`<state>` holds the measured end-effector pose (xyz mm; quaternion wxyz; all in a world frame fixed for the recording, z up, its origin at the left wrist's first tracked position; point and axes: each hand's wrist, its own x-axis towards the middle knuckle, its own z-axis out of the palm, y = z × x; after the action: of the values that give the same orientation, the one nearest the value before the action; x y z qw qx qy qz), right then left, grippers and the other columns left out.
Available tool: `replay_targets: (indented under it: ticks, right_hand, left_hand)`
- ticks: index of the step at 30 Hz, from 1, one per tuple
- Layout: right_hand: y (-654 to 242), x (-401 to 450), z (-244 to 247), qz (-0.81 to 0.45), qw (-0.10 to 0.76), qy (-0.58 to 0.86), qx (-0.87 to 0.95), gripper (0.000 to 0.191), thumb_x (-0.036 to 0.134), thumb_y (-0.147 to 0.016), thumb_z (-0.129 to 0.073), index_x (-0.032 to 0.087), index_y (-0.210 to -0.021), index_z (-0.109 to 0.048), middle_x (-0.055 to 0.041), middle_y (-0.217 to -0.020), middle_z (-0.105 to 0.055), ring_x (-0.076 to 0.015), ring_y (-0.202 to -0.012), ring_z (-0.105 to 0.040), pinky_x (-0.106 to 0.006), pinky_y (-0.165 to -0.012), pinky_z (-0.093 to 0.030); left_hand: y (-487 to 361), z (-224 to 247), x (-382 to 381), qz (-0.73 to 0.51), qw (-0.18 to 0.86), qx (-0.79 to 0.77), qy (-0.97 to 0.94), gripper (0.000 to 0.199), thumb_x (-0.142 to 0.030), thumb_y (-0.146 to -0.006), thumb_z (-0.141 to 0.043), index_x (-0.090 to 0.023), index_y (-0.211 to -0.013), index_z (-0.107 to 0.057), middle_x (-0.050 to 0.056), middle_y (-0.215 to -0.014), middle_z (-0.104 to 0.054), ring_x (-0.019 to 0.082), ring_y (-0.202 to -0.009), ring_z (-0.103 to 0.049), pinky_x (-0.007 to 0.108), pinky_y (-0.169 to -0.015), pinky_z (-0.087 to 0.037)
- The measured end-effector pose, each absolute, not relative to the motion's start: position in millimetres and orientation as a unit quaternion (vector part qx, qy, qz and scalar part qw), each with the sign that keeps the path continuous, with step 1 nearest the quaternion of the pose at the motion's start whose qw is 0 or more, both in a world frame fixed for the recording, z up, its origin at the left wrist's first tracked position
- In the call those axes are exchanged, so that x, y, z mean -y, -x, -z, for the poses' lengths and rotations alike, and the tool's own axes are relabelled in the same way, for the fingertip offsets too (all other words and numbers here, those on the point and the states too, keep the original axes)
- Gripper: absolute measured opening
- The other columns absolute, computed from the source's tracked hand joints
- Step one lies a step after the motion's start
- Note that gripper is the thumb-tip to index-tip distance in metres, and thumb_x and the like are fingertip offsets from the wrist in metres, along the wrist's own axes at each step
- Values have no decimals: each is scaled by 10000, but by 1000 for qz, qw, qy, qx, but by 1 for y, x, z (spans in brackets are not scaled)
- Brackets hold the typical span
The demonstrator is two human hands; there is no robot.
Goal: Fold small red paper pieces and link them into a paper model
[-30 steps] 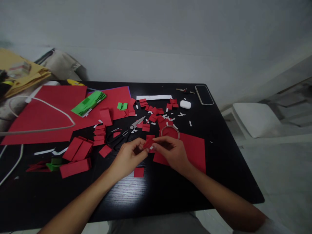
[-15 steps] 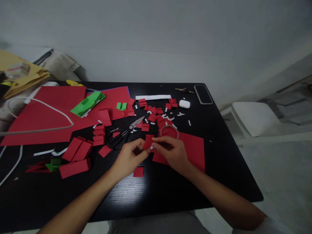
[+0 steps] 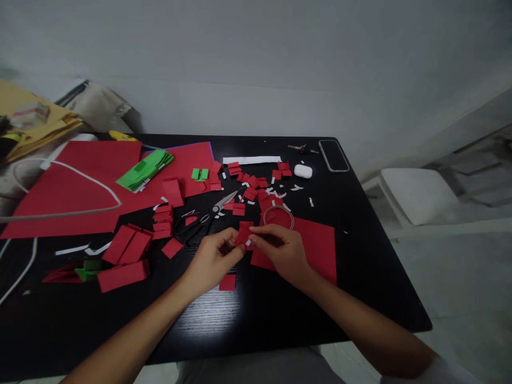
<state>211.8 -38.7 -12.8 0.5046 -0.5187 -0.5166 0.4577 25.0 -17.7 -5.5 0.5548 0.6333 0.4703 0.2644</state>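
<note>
Between my two hands is a small piece of red paper (image 3: 245, 230), held up just over the table. My left hand (image 3: 214, 260) pinches its left side with thumb and fingers. On the right side my right hand (image 3: 282, 250) grips the same paper; a tiny white strip (image 3: 248, 242) shows by its thumb tip. A red paper square (image 3: 228, 282) lies below my hands. Just left of them rest black-handled scissors (image 3: 206, 217) with the blades apart. A roll of tape (image 3: 293, 220) sits on a red sheet (image 3: 316, 245) beyond my right hand.
Red folded pieces (image 3: 128, 245) and a green paper stack (image 3: 144, 169) lie left on large red sheets and the black table (image 3: 360, 277). White scraps (image 3: 296, 187) are scattered behind my hands. A phone (image 3: 333, 155), keys (image 3: 303, 149) and a white case (image 3: 303, 171) sit at the back right.
Both hands stay in nearly the same place on the red paper. The white strip by my right thumb has shifted very slightly; nothing else has visibly moved.
</note>
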Motion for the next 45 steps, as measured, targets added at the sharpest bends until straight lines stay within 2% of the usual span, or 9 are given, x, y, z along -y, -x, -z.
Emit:
replay_targets:
  ticks: [4,10,13,17,23,32,39,45]
  right_hand:
    - [-212,37,13,-469,498,525,506,137,260,-834,-789,230,-967,-803,-36,-906,-814,-193,-834,-784,-318,-796,-653]
    - [-211,35,16,-453,526,527,491,183,301,-804,-822,211,-859,-673,-6,-758,-751,-173,-691,-757,-273,-666,-636]
    - [-210,38,17,-375,513,544,548,143,287,-848,-789,206,-835,-673,-14,-755,-750,-169,-684,-752,-263,-656,-624]
    - [-210,43,19,-240,468,533,663,31,216,-923,-709,208,-900,-728,-35,-852,-792,-175,-773,-766,-273,-746,-622]
    - [-209,46,26,-175,441,509,718,97,180,-962,-647,191,-991,-739,-57,-925,-811,-187,-839,-779,-280,-795,-623]
    - [-206,48,26,-172,408,511,737,128,155,-968,-592,182,-970,-717,-68,-890,-796,-191,-810,-766,-283,-784,-613]
    - [-206,46,24,-204,382,528,731,126,161,-949,-587,180,-909,-705,-64,-816,-775,-193,-715,-735,-281,-681,-567]
    - [-207,45,25,-226,376,537,721,133,178,-940,-584,196,-884,-704,-54,-799,-768,-185,-701,-719,-274,-671,-549]
  left_hand:
    - [-23,6,15,-253,553,-471,-639,237,-375,-922,-595,-166,-811,-598,-51,-670,-428,108,-617,-384,235,-564,-306]
    - [-23,5,14,-262,535,-491,-635,218,-376,-900,-627,-176,-816,-605,-61,-639,-457,105,-594,-413,226,-552,-326]
    - [-25,4,15,-273,546,-495,-619,218,-383,-894,-631,-175,-829,-626,-58,-641,-479,107,-594,-427,226,-552,-335]
    - [-28,5,16,-292,544,-501,-606,196,-359,-877,-637,-176,-807,-624,-53,-640,-504,110,-599,-444,228,-564,-359]
    - [-29,7,19,-291,483,-516,-645,116,-289,-873,-617,-181,-844,-647,-44,-672,-564,116,-623,-506,230,-591,-396]
    - [-28,1,19,-284,384,-490,-729,101,-188,-875,-573,-186,-776,-592,-50,-659,-564,103,-596,-509,217,-579,-381]
    - [-28,2,19,-261,369,-484,-749,134,-164,-865,-555,-195,-738,-531,-52,-657,-520,112,-591,-493,230,-575,-358]
    - [-29,4,17,-262,377,-483,-746,133,-163,-859,-565,-197,-735,-532,-53,-659,-516,113,-591,-480,232,-580,-357]
